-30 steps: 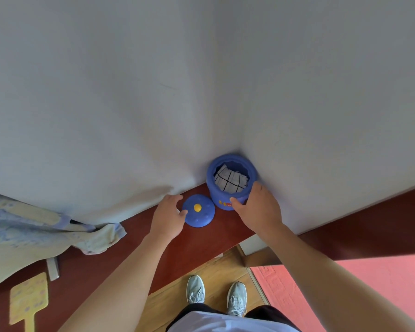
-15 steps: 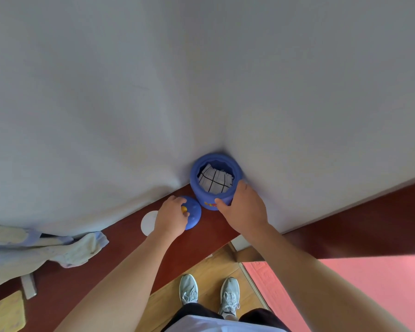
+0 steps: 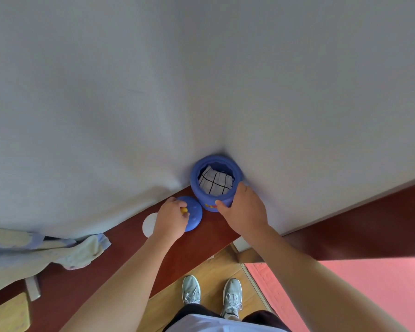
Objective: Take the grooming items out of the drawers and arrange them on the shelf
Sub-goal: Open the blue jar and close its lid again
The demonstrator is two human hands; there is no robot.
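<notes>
A blue round jar (image 3: 215,174) stands open in the corner on the dark red shelf (image 3: 201,238), with a white cloth with black grid lines (image 3: 215,183) inside it. My right hand (image 3: 243,209) grips the jar's front side. Just left of the jar lies its blue domed lid (image 3: 194,215) with a yellow knob (image 3: 184,210). My left hand (image 3: 170,218) covers the lid's left half and pinches the knob.
A white round disc (image 3: 149,224) lies on the shelf left of the lid. A pale blue towel (image 3: 58,250) is heaped at the left, with a yellow flat thing (image 3: 9,315) at the lower left corner. White walls meet behind the jar. Below are a wood floor and my shoes.
My left hand moved from the lid's edge onto its top and took hold of the yellow knob. The white disc came into view. My right hand stays on the jar.
</notes>
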